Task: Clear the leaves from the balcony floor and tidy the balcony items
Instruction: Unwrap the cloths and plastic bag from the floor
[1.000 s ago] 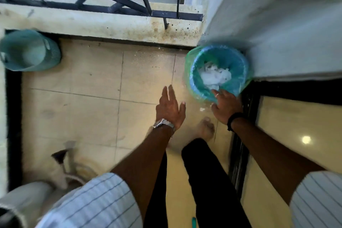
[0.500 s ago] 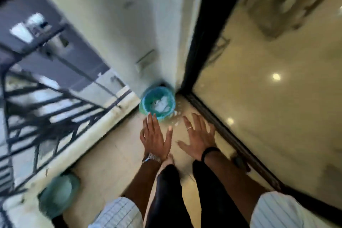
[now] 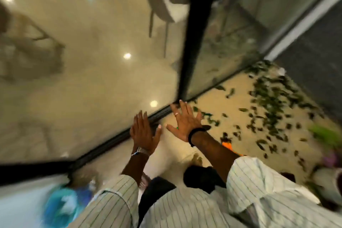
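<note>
Your left hand [image 3: 143,131] and right hand [image 3: 185,122] are held out flat, fingers straight, each grip apart and holding nothing. Leaves [image 3: 272,102] lie scattered over the balcony floor [image 3: 238,116], right of the sliding-door track [image 3: 118,137].

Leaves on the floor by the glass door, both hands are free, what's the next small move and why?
Probably reach the right hand down to the nearest leaves, just beyond its fingers. Both it and the left hand are open and hold nothing, while leaves lie scattered across the floor to the right. The bin sits at the lower left.
</note>
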The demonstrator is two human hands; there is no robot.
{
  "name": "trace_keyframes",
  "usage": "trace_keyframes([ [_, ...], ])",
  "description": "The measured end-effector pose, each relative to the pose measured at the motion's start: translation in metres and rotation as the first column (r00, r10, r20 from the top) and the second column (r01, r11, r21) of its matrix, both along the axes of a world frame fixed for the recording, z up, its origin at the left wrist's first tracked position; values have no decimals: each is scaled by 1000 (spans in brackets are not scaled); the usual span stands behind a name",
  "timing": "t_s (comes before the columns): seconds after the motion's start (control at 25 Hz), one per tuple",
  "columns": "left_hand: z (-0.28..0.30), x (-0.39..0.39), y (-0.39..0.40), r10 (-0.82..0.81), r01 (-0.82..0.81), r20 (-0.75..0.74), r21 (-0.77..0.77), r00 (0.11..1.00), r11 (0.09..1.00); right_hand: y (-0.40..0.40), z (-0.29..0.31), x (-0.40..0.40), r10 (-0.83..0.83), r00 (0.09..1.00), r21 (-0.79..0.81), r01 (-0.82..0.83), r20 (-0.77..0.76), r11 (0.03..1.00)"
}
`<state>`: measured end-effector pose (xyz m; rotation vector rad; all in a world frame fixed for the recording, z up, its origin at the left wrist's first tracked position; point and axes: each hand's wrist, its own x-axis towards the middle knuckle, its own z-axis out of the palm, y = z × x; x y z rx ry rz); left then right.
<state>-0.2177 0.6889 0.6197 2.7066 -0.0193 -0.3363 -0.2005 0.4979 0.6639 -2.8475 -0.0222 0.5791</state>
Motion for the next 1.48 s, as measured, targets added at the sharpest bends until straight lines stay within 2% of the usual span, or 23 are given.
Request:
trace_keyframes([
  [0.08, 4, 16, -92, -172, 171, -36, -23, 984, 985, -92, -1, -13, -190, 982, -12, 190, -2, 982],
  [0.2, 7, 22, -216, -440, 441, -43, 12, 897, 897, -206, -2, -45, -487, 873, 9, 487, -21, 873],
  [0.28, 5, 29, -275, -589, 590, -32, 72, 807, 804, -259, 1, -65, -617, 787, 6, 617, -12, 787],
  [0.4, 7, 48, -351, -701, 704, -63, 83, 710, 705, -325, 9, -83, -755, 656, 18, 755, -20, 656],
  [0.56, 6, 81, -453, -775, 777, -65, 106, 629, 621, -423, 10, -85, -855, 517, 1, 856, -41, 518],
  [0.8, -23, 155, -591, -887, 899, -156, 131, 435, 418, -546, -20, -24, -900, 436, 5, 900, -18, 436],
  [0.84, -30, 171, -621, -891, 910, -184, 100, 414, 402, -569, -31, -8, -904, 426, 5, 904, -36, 426],
  [0.88, -44, 189, -650, -877, 898, -193, 70, 439, 434, -594, -44, 10, -907, 417, 12, 909, -67, 417],
  [1.0, -97, 245, -723, -806, 825, -187, 60, 562, 562, -673, -98, 69, -878, 450, -5, 889, -165, 457],
  [1.08, -146, 285, -762, -771, 802, -234, 69, 592, 594, -729, -142, 113, -842, 501, -11, 858, -199, 513],
  [1.2, -220, 348, -824, -798, 856, -313, 156, 516, 493, -803, -213, 171, -828, 534, -20, 838, -171, 545],
  [1.32, -270, 389, -890, -785, 912, -472, 134, 402, 387, -859, -269, 196, -763, 618, -30, 774, -189, 633],
  [1.4, -304, 405, -928, -713, 908, -594, 72, 371, 413, -894, -311, 202, -697, 682, -40, 708, -222, 705],
  [1.48, -339, 417, -964, -677, 903, -645, 47, 355, 428, -930, -353, 209, -657, 706, -43, 672, -266, 739],
])
